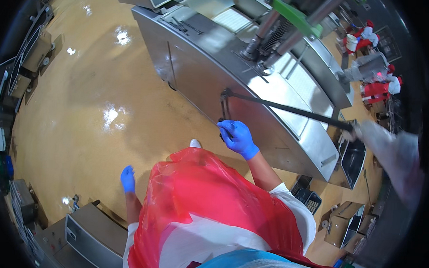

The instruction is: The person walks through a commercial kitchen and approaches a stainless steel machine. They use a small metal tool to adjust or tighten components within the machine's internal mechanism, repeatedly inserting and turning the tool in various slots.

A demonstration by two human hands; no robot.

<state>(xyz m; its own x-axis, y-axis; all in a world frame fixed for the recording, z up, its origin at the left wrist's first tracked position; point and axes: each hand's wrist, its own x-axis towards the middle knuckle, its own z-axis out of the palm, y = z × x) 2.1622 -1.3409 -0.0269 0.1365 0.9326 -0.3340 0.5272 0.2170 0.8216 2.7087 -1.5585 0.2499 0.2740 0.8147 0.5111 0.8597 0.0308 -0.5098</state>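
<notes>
My right hand, in a blue glove, is closed around a dark piece beside the steel machine's side panel. That piece seems to hang from a thin dark link, which joins the end of a long black bar. The bar slants across the machine's front edge. My fingers hide most of what they grip. At my left side hangs my left hand, also blue-gloved, with nothing visible in it and its fingers loosely extended. A red plastic apron covers my front.
The long steel machine has a green bracket, upright rods and a spring. Tools lie on its top. A blurred plastic-wrapped shape stands at right. Co-workers are farther off. A steel cabinet sits behind my left side.
</notes>
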